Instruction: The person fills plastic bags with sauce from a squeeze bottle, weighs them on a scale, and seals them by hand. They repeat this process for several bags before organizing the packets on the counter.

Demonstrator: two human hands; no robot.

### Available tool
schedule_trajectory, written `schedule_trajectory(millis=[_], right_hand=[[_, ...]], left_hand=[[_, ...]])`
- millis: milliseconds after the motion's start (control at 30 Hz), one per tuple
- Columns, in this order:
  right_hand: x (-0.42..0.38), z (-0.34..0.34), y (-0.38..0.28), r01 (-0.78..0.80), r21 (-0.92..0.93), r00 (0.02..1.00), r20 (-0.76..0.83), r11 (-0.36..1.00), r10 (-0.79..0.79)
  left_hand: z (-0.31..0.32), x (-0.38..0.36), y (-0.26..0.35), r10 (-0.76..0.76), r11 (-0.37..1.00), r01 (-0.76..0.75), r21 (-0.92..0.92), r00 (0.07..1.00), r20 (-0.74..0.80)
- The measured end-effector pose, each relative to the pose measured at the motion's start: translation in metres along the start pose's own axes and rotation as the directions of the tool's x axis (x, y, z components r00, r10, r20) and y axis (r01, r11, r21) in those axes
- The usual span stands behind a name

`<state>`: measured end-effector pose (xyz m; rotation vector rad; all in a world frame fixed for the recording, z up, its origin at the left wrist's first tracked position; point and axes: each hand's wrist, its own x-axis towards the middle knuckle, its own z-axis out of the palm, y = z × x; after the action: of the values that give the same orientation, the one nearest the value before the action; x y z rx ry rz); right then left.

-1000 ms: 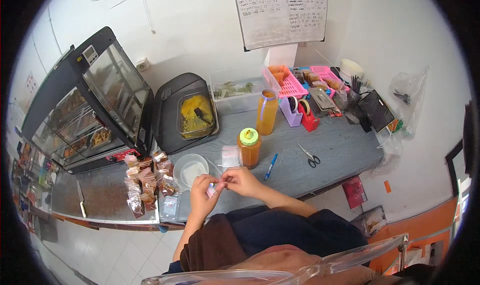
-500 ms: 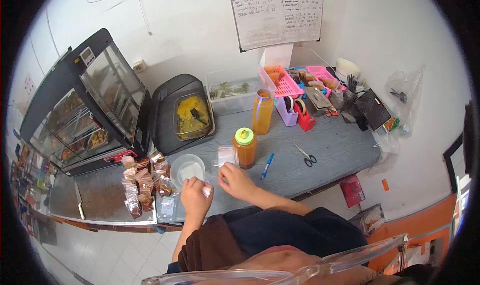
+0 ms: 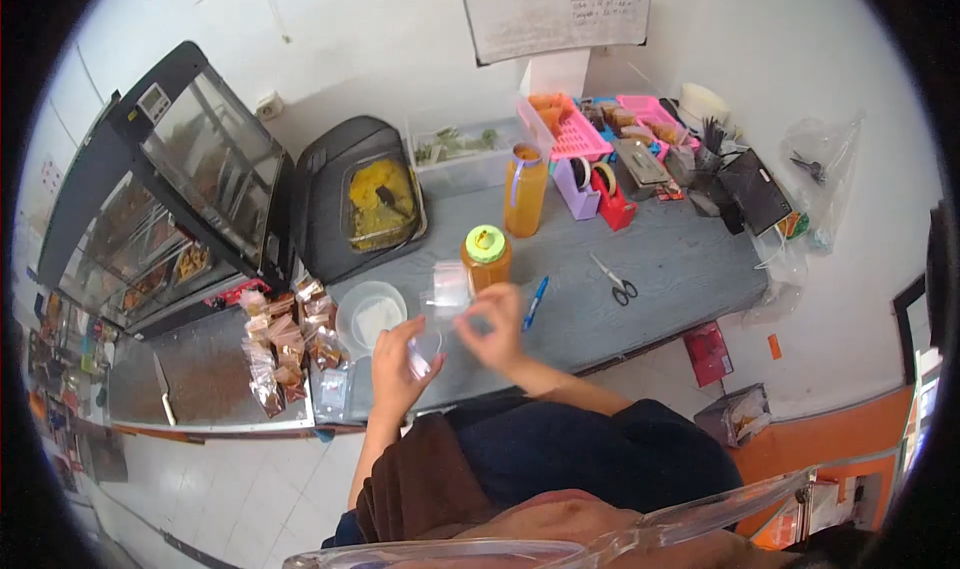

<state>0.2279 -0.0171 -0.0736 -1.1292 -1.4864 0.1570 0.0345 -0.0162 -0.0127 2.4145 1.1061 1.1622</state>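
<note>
My left hand [image 3: 398, 371] grips a small clear plastic bag [image 3: 418, 361] between thumb and fingers, above the table's front edge. To its right, my right hand [image 3: 492, 331] is slightly blurred, thumb and forefinger curved into a pinch; whatever is between the tips is too small to make out. A round translucent tub [image 3: 358, 302] with something whitish inside stands just beyond my left hand. Flat clear zip bags [image 3: 450, 283] lie beyond the gap between my hands. Behind my right hand stands a brown-orange sauce jar [image 3: 486, 259] with a green lid.
Filled sauce sachets [image 3: 285, 344] lie at left, near a knife [image 3: 164, 389] and a glass food warmer [image 3: 190, 199]. A yellow food dish [image 3: 382, 231] sits behind. Rightward are a pen [image 3: 535, 303], scissors [image 3: 614, 281], a tall orange bottle [image 3: 524, 194] and tape dispensers [image 3: 613, 204].
My left hand has turned and opened out somewhat, showing more of the plastic bag. My right hand has shifted slightly right and up, its fingers now forming a ring. The view has tilted down.
</note>
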Motion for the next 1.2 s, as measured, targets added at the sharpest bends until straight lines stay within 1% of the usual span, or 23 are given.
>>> schedule_trajectory(millis=[33,67,133,200,233,333,367,400,433,467,500,533,600,633,700,733,800,833,933,967,1067,1200], right_hand=[[0.002,0.000,0.013,-0.038,-0.073,0.986,-0.163,0.997,0.026],[0.008,-0.001,0.027,-0.088,-0.143,0.948,-0.317,0.986,0.039],[0.018,-0.003,0.051,-0.246,-0.204,0.925,-0.343,0.947,0.166],[0.016,0.014,0.088,-0.284,0.005,0.934,-0.226,0.959,0.278],[0.019,0.020,0.096,-0.309,0.108,0.933,-0.159,0.945,0.324],[0.033,0.021,0.103,-0.492,0.089,0.870,0.086,0.866,0.486],[0.038,0.020,0.099,-0.341,0.040,0.938,0.071,0.939,0.338],[0.044,0.017,0.090,-0.189,-0.023,0.978,0.088,0.982,0.190],[0.053,0.011,0.078,-0.028,-0.080,0.993,0.113,0.996,0.037],[0.063,0.004,0.065,0.134,-0.131,0.982,0.147,0.982,-0.115],[0.075,-0.005,0.048,0.274,-0.118,0.949,0.193,0.955,-0.248],[0.087,-0.013,0.037,0.410,-0.177,0.898,0.250,0.895,-0.362],[0.112,-0.024,0.020,0.653,-0.269,0.749,0.371,0.708,-0.549],[0.123,-0.028,0.011,0.714,-0.285,0.695,0.397,0.639,-0.600],[0.143,-0.036,-0.005,0.818,-0.314,0.576,0.451,0.483,-0.682],[0.152,-0.039,-0.013,0.847,-0.307,0.531,0.468,0.433,-0.707],[0.168,-0.043,-0.029,0.897,-0.291,0.439,0.501,0.332,-0.746],[0.174,-0.043,-0.035,0.911,-0.297,0.401,0.490,0.284,-0.774],[0.187,-0.047,-0.048,0.948,-0.241,0.308,0.526,0.209,-0.792],[0.189,-0.047,-0.051,0.952,-0.234,0.293,0.526,0.196,-0.799],[0.193,-0.049,-0.059,0.950,-0.232,0.306,0.539,0.210,-0.785],[0.195,-0.048,-0.061,0.949,-0.231,0.307,0.534,0.214,-0.788]], left_hand=[[-0.002,-0.002,-0.001,-0.062,0.995,0.060,-0.074,0.998,-0.020],[-0.004,-0.005,-0.003,-0.130,0.981,0.123,-0.149,0.991,-0.040],[0.000,-0.018,-0.016,-0.278,0.899,0.251,-0.359,0.960,-0.023],[0.004,-0.027,-0.023,-0.422,0.760,0.343,-0.552,0.907,-0.016],[0.005,-0.027,-0.026,-0.436,0.700,0.351,-0.622,0.900,0.018],[-0.002,-0.022,-0.021,-0.460,0.596,0.417,-0.686,0.878,0.134],[-0.004,-0.021,-0.022,-0.453,0.513,0.426,-0.745,0.872,0.187],[-0.007,-0.019,-0.021,-0.443,0.497,0.442,-0.747,0.869,0.220],[-0.012,-0.016,-0.019,-0.432,0.481,0.457,-0.748,0.866,0.251],[-0.016,-0.015,-0.020,-0.422,0.461,0.474,-0.750,0.861,0.284],[-0.017,-0.015,-0.025,-0.400,0.475,0.489,-0.731,0.860,0.316],[-0.020,-0.015,-0.027,-0.381,0.440,0.486,-0.755,0.862,0.333],[-0.025,-0.009,-0.024,-0.331,0.367,0.478,-0.798,0.869,0.368],[-0.029,-0.005,-0.019,-0.329,0.367,0.506,-0.781,0.856,0.399],[-0.024,-0.005,-0.024,-0.294,0.294,0.483,-0.825,0.867,0.403],[-0.023,-0.005,-0.027,-0.274,0.257,0.471,-0.844,0.873,0.404],[-0.024,-0.002,-0.027,-0.297,0.177,0.489,-0.854,0.854,0.427],[-0.026,0.000,-0.026,-0.307,0.136,0.497,-0.857,0.843,0.441],[-0.028,0.007,-0.021,-0.305,0.084,0.479,-0.874,0.847,0.435],[-0.029,0.007,-0.021,-0.322,0.098,0.488,-0.867,0.840,0.437],[-0.031,0.009,-0.022,-0.321,0.123,0.471,-0.873,0.852,0.414],[-0.031,0.009,-0.024,-0.329,0.058,0.458,-0.887,0.848,0.416]])
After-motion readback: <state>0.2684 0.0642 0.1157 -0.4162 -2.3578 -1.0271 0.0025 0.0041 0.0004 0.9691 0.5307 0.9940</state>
